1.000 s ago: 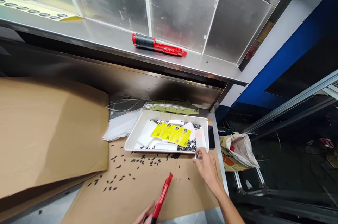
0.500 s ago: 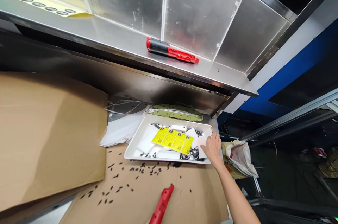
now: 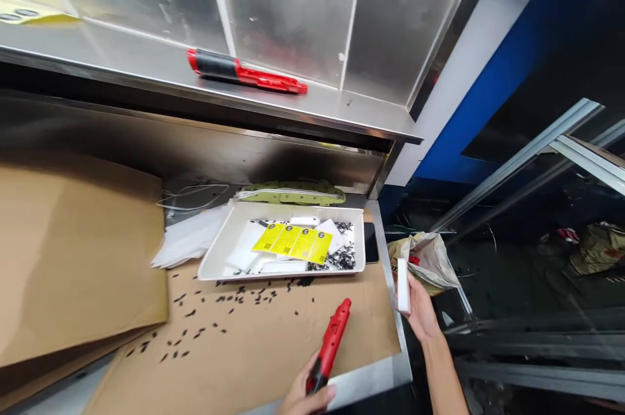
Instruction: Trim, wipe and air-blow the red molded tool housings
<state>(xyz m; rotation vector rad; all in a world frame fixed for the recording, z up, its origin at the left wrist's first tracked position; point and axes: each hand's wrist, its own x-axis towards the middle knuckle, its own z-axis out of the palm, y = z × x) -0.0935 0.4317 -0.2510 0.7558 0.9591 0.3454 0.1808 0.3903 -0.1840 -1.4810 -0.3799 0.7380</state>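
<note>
My right hand (image 3: 420,311) is closed on a small white block (image 3: 403,285), held upright just past the bench's right edge. My left hand (image 3: 305,394) grips the lower end of a red pen-like tool (image 3: 329,344), which points up over the brown cardboard sheet (image 3: 263,350). Behind them sits a white tray (image 3: 219,249) holding yellow labels (image 3: 291,242), white pieces and small black parts. Several tiny black bits (image 3: 219,311) lie scattered on the cardboard in front of the tray.
A second red and black tool (image 3: 244,72) lies on the steel shelf above. A big folded cardboard piece (image 3: 73,258) fills the left. A crumpled bag (image 3: 424,258) hangs right of the bench, a dark phone (image 3: 371,242) lies beside the tray, and white sheets (image 3: 190,239) rest left of it.
My right hand went into the tray's right end, took the white block, and drew it back out past the bench's right edge. The left hand with the red tool came back into view.
</note>
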